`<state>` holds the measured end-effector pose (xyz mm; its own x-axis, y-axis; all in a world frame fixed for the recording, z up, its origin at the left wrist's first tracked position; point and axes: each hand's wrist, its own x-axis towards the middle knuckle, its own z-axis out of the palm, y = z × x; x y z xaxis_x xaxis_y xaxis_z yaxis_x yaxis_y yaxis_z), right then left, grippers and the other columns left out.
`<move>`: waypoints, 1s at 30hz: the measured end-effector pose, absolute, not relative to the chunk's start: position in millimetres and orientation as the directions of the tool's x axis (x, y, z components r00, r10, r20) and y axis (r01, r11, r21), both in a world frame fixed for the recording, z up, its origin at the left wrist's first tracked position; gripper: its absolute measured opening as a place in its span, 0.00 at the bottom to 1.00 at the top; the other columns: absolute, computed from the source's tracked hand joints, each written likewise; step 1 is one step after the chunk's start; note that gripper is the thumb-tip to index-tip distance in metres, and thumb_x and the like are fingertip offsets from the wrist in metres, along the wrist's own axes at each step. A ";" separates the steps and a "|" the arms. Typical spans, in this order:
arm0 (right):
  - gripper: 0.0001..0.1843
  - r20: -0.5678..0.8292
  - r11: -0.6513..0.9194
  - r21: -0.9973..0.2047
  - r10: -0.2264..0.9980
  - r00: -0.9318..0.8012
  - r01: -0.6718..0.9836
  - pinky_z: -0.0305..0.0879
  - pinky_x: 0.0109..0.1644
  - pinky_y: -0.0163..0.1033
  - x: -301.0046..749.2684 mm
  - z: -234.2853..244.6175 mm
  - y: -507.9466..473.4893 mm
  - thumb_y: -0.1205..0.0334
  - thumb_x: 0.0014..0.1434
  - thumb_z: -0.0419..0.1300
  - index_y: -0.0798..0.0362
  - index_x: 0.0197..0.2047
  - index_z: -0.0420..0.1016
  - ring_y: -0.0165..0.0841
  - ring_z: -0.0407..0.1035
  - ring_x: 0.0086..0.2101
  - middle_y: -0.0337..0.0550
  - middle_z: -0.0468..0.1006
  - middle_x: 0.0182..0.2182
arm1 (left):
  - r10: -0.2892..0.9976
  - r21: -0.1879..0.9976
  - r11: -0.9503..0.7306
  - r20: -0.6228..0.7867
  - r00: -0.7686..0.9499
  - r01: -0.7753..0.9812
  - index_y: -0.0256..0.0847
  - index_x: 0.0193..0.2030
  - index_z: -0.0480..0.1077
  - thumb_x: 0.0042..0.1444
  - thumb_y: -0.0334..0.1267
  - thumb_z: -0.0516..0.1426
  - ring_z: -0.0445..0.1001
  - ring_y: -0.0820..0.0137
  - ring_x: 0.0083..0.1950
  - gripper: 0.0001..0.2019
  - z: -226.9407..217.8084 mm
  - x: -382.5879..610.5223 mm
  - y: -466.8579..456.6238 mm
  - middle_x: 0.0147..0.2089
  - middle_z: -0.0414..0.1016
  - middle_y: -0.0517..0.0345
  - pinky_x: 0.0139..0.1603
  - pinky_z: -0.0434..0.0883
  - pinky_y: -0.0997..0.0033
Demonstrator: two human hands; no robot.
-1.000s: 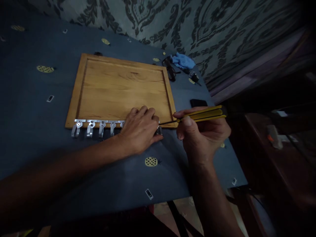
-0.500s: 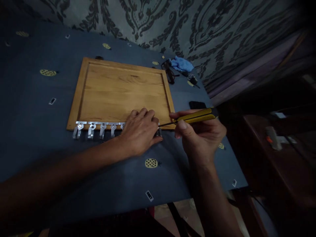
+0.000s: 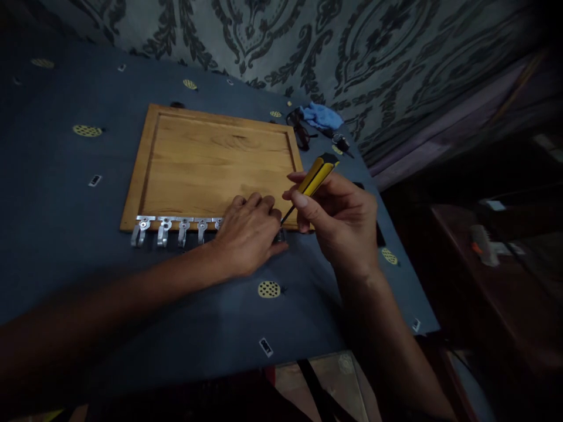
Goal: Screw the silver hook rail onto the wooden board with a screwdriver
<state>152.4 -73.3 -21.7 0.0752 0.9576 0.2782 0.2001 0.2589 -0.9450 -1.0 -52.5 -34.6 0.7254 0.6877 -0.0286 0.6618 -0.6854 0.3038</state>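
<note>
A framed wooden board (image 3: 220,164) lies flat on the table. Along its near edge runs a metal hook rail (image 3: 183,225) with several silvery hooks hanging past the edge. My left hand (image 3: 248,237) presses down over the rail's right part, fingers curled on the board and thumb at the near side; it hides several hooks. In my right hand (image 3: 347,217) is a screwdriver (image 3: 317,174) with a yellow and black handle, pinched between thumb and fingers. It is tilted, and its thin shaft points down to the rail beside my left fingertips. The exact tip contact is hidden.
A blue cloth (image 3: 323,115), dark eyeglasses (image 3: 302,133) and a small dark item with a ring (image 3: 341,142) lie at the back right. A dark flat object (image 3: 380,233) is partly behind my right hand. Patterned wall (image 3: 272,47) borders the table (image 3: 197,334).
The screwdriver has swung from nearly level to a steeper angle, its handle rising. My right hand has shifted slightly left and turned. My left hand stays almost in place on the rail.
</note>
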 end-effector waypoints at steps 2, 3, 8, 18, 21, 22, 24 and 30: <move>0.15 0.289 0.271 -0.942 0.955 0.070 0.197 0.68 0.19 0.32 154.8 -24.7 -73.6 0.48 0.55 0.75 0.46 0.42 0.85 0.24 0.66 0.19 0.34 0.82 0.29 | 0.689 0.307 -0.683 -0.032 0.724 0.663 0.36 0.57 0.74 0.68 0.51 0.59 0.67 0.50 0.66 0.21 -33.5 -0.5 -52.4 0.63 0.72 0.41 0.63 0.66 0.49; 0.15 0.301 0.281 -0.940 0.950 0.081 0.191 0.69 0.20 0.32 155.8 -27.1 -74.1 0.48 0.55 0.75 0.46 0.42 0.85 0.24 0.66 0.18 0.35 0.83 0.29 | 0.689 0.307 -0.682 -0.035 0.724 0.664 0.36 0.57 0.74 0.68 0.51 0.59 0.67 0.50 0.66 0.21 -33.0 -0.2 -52.3 0.63 0.72 0.41 0.62 0.66 0.49; 0.16 0.371 0.338 -0.923 0.907 0.198 0.183 0.68 0.19 0.32 158.6 -37.9 -77.3 0.47 0.53 0.76 0.48 0.36 0.82 0.24 0.67 0.18 0.36 0.85 0.31 | 0.694 0.290 -0.677 -0.057 0.718 0.677 0.34 0.56 0.74 0.68 0.52 0.59 0.67 0.50 0.64 0.22 -31.8 0.7 -52.4 0.57 0.73 0.42 0.61 0.65 0.52; 0.18 0.415 0.379 -0.909 0.851 0.321 0.172 0.62 0.16 0.32 160.2 -43.1 -74.2 0.47 0.51 0.77 0.47 0.33 0.75 0.22 0.63 0.15 0.31 0.81 0.28 | 0.692 0.266 -0.692 -0.020 0.722 0.671 0.35 0.53 0.75 0.67 0.53 0.59 0.69 0.51 0.61 0.22 -32.9 -0.8 -52.6 0.55 0.74 0.43 0.58 0.66 0.54; 0.17 0.439 0.396 -0.898 0.820 0.368 0.190 0.63 0.17 0.32 162.7 -42.8 -75.2 0.47 0.55 0.74 0.46 0.35 0.76 0.23 0.64 0.15 0.32 0.81 0.28 | 0.692 0.269 -0.693 -0.010 0.722 0.668 0.35 0.53 0.76 0.67 0.53 0.59 0.69 0.51 0.60 0.21 -33.8 -0.7 -52.5 0.55 0.74 0.43 0.57 0.66 0.55; 0.16 0.448 0.399 -0.894 0.811 0.377 0.204 0.63 0.18 0.32 163.1 -42.1 -75.8 0.47 0.56 0.74 0.47 0.35 0.76 0.23 0.63 0.15 0.32 0.81 0.28 | 0.691 0.271 -0.694 -0.013 0.723 0.668 0.35 0.53 0.76 0.67 0.52 0.60 0.69 0.51 0.60 0.21 -33.8 -0.6 -52.5 0.55 0.74 0.43 0.57 0.66 0.55; 0.16 0.465 0.405 -0.885 0.800 0.379 0.230 0.63 0.18 0.32 162.7 -40.6 -77.1 0.47 0.56 0.74 0.48 0.34 0.76 0.22 0.63 0.15 0.32 0.80 0.27 | 0.689 0.273 -0.694 -0.020 0.725 0.667 0.35 0.53 0.76 0.67 0.52 0.60 0.69 0.51 0.60 0.21 -33.5 -0.4 -52.6 0.55 0.74 0.43 0.58 0.67 0.54; 0.16 0.482 0.416 -0.875 0.795 0.369 0.247 0.62 0.17 0.32 158.8 -38.6 -79.5 0.48 0.55 0.75 0.47 0.33 0.76 0.23 0.63 0.15 0.32 0.79 0.26 | 0.685 0.270 -0.695 -0.032 0.727 0.666 0.33 0.54 0.75 0.67 0.52 0.60 0.69 0.50 0.62 0.22 -32.3 -0.2 -52.6 0.56 0.74 0.42 0.60 0.67 0.52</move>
<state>158.8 -79.5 -38.6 0.3687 0.7951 0.4816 0.2472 0.4155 -0.8753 -0.2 -52.6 -32.3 0.7275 0.6854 -0.0320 0.6665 -0.6948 0.2703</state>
